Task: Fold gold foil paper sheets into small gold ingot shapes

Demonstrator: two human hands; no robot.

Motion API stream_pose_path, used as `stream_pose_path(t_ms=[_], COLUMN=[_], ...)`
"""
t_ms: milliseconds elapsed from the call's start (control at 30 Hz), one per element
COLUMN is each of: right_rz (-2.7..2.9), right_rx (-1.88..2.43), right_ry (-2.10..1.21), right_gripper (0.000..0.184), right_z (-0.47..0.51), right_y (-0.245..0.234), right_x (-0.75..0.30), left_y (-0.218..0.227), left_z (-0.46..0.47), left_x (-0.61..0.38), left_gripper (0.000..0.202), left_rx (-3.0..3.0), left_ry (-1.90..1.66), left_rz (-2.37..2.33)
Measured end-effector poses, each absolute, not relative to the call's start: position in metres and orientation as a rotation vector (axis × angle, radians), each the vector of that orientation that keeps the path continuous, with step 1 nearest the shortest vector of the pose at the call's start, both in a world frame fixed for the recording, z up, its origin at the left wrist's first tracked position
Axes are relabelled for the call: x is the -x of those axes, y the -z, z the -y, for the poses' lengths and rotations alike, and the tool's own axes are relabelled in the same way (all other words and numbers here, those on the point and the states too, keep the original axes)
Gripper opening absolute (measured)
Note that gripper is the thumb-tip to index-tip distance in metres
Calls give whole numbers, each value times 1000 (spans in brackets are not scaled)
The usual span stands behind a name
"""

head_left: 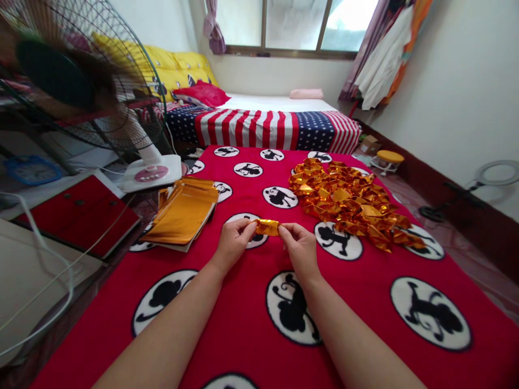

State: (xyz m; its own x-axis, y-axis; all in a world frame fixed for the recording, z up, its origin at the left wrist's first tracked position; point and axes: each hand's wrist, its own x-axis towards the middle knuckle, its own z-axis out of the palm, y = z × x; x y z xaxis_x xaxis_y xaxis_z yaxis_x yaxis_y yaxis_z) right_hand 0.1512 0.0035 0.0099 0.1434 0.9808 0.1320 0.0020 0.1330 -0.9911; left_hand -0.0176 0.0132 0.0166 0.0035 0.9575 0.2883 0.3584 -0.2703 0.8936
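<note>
Between my two hands a small folded piece of shiny gold foil paper (267, 227) is stretched just above the red cloth. My left hand (235, 237) pinches its left end between thumb and fingers. At the other end, my right hand (299, 244) grips it the same way. To the left lies a stack of flat gold paper sheets (180, 210), its edges uneven. A large heap of folded gold foil pieces (344, 197) spreads over the cloth on the right. The fingertips hide both ends of the held piece.
A red cloth with round monkey prints (357, 308) covers the table. An electric fan (152, 172) stands at the left, beside a red panel (85, 216). Behind is a bed with a striped, starred cover (251, 127). A yellow stool (390, 156) sits right.
</note>
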Motion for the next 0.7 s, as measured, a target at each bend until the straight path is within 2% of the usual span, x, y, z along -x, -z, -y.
stream_pose_path(t_ms=[300,700], right_rz=[1150,987], right_rx=[1171,978], right_ry=[-1049,-1363], right_gripper=[21,24], right_z=[-4,-7], right_y=[-9,-14], right_x=[-151,-155], left_y=[-8,-9], left_z=[-18,-16], left_x=[17,1], left_gripper=[41,45], left_rx=[-1671,-1274], left_ry=[-1210,-1250], left_rz=[-1350,-1103])
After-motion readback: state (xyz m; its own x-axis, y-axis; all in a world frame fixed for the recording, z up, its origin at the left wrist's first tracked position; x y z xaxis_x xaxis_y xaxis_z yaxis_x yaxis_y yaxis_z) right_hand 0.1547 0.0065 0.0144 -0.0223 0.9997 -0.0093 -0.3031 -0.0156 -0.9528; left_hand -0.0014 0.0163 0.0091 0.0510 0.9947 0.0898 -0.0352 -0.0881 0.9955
